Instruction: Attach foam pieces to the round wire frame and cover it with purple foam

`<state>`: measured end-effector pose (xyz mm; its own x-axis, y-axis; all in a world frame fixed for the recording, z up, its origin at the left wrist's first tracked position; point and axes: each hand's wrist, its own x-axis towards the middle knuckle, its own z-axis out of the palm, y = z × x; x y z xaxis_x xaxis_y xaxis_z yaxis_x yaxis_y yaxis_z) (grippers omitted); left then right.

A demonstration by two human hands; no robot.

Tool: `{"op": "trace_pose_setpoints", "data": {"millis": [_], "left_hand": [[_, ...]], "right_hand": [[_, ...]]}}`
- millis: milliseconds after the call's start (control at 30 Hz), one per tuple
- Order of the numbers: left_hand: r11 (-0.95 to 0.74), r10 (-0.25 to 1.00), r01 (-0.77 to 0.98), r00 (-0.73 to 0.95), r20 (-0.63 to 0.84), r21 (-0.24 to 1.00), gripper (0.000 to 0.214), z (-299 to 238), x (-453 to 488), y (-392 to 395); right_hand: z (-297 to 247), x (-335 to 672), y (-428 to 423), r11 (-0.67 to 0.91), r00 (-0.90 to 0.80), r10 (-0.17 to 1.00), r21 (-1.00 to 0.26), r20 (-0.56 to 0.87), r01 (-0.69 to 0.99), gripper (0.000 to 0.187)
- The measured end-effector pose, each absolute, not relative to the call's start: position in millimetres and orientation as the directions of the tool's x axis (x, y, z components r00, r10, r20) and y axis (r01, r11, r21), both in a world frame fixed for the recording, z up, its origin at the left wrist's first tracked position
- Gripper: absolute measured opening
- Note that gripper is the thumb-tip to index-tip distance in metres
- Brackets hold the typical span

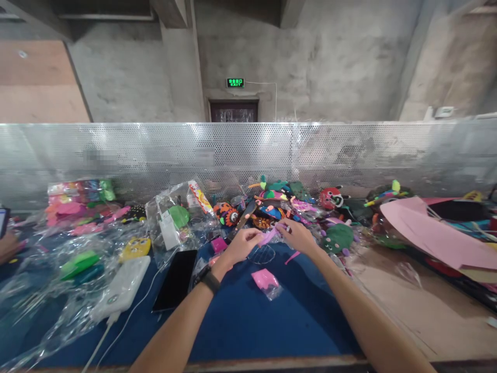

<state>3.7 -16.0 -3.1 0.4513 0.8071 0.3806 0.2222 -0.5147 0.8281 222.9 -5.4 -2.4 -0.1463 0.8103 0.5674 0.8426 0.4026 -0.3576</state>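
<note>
Between my two hands a strip of lilac modelling clay (268, 237) is held above the blue mat. My left hand (241, 245), with a dark watch (208, 280) on the wrist, pinches one end of it. At the other end the fingers of my right hand (301, 236) are closed on the clay. Under the hands lies a round, clear piece with a grid of lines (262, 255). Nearer to me is a pink clay packet (266, 280) in clear film. A thin pink strip (292, 257) rests below my right hand.
A black phone (176, 280) and a white power bank (123, 285) with a cable lie on the left. Colourful clay figures and clear bags line the perforated metal panel (248, 150). Pink sheets (435, 233) lie at right. Another person's hand (8, 247) shows at the left edge.
</note>
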Motion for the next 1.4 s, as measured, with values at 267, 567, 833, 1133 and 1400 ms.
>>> {"op": "trace_pose_setpoints", "data": {"millis": [267,567,833,1133,1400], "left_hand": [[-0.541,0.800,0.123,0.381,0.464,0.832,0.040,-1,3,-10],[-0.596,0.772,0.152,0.381,0.509,0.789,0.042,-2,9,-12],[-0.564,0.805,0.184,0.339,0.486,0.805,0.047,-5,8,-10],[-0.305,0.836,0.116,0.509,0.207,0.945,0.056,-3,10,-17],[-0.387,0.840,0.095,0.448,0.308,0.917,0.050,-7,9,-10]], "right_hand": [[-3,216,-9,0.315,-0.066,0.820,-0.351,0.569,0.882,0.027],[-8,196,-10,0.508,-0.178,0.777,-0.435,0.603,0.744,0.023],[-9,188,-18,0.594,-0.250,0.775,-0.534,0.581,0.602,0.024],[-7,187,-22,0.545,-0.221,0.769,-0.435,0.599,0.717,0.029],[-7,188,-21,0.634,-0.306,0.721,-0.416,0.622,0.652,0.028]]}}
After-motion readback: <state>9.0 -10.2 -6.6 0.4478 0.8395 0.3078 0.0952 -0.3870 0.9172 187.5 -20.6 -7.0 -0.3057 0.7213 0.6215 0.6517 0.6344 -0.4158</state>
